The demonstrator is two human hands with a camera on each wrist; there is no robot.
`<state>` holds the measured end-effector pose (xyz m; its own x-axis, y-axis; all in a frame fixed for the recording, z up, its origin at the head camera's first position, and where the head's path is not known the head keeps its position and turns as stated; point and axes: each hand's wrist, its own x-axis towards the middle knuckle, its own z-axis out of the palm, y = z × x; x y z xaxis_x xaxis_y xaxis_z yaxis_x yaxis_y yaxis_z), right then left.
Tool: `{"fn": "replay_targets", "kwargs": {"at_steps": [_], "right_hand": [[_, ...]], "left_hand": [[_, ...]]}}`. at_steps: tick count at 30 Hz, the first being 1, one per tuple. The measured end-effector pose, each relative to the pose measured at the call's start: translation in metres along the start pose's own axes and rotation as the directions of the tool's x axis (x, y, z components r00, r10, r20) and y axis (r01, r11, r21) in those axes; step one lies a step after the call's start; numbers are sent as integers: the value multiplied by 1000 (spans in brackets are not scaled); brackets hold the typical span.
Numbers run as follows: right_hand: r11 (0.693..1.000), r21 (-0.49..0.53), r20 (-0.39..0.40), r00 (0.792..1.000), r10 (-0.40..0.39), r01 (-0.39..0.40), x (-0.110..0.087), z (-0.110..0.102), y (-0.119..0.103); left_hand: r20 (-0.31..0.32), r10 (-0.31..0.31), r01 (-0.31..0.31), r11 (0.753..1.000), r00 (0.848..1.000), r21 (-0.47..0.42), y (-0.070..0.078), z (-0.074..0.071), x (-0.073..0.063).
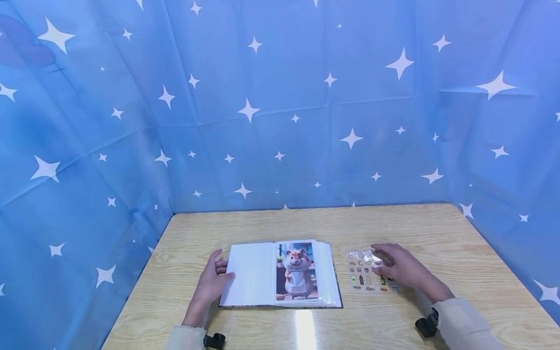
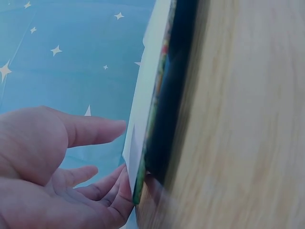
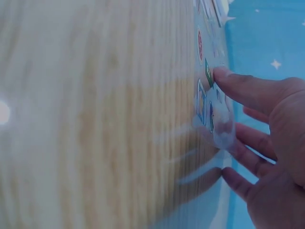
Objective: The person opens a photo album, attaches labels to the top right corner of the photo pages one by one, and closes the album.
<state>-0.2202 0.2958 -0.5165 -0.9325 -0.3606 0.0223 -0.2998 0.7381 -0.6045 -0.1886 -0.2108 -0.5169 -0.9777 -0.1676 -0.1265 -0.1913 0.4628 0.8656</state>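
Note:
A photo album (image 1: 251, 274) lies open on the table, its left side a blank white page. Behind a clear sleeve on the right is a picture (image 1: 297, 272) of a hamster in a white apron. My left hand (image 1: 211, 282) holds the album's left edge, thumb over the white page and fingers at the cover's rim (image 2: 151, 112). To the right of the album, my right hand (image 1: 402, 265) grips a clear sticker sheet (image 1: 360, 279) with rows of small food and bottle stickers. In the right wrist view, the thumb rests on the sheet's face and the fingers are at its edge.
The wooden table (image 1: 245, 226) carries both items. A blue curtain (image 1: 288, 146) with white stars hangs behind and along the sides. Each wrist wears a small black device, such as the left one (image 1: 214, 340). Light glares off the table's front (image 1: 305, 330).

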Motion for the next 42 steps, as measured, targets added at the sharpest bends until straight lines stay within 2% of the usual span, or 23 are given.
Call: {"fn": "replay_targets", "kwargs": {"at_steps": [10, 16, 25, 27, 35, 42], "right_hand": [[1000, -7, -57, 998, 27, -27, -1, 2, -1], [999, 9, -44, 998, 37, -36, 0, 1, -2], [995, 52, 7, 997, 80, -80, 4, 0, -1], [995, 57, 4, 997, 76, -76, 5, -1, -1], [998, 64, -60, 998, -18, 22, 4, -1, -2], [992, 123, -37, 999, -13, 18, 4, -5, -2]], "left_hand": [[7, 18, -19, 998, 1000, 64, -2, 4, -1], [3, 46, -46, 996, 999, 80, -2, 6, -1], [-6, 35, -34, 997, 999, 75, -2, 6, -1], [-9, 29, -29, 997, 1000, 76, -3, 6, -1], [-10, 14, -13, 997, 1000, 76, -4, 7, 0], [-12, 23, -22, 997, 1000, 79, -3, 7, 0]]}}
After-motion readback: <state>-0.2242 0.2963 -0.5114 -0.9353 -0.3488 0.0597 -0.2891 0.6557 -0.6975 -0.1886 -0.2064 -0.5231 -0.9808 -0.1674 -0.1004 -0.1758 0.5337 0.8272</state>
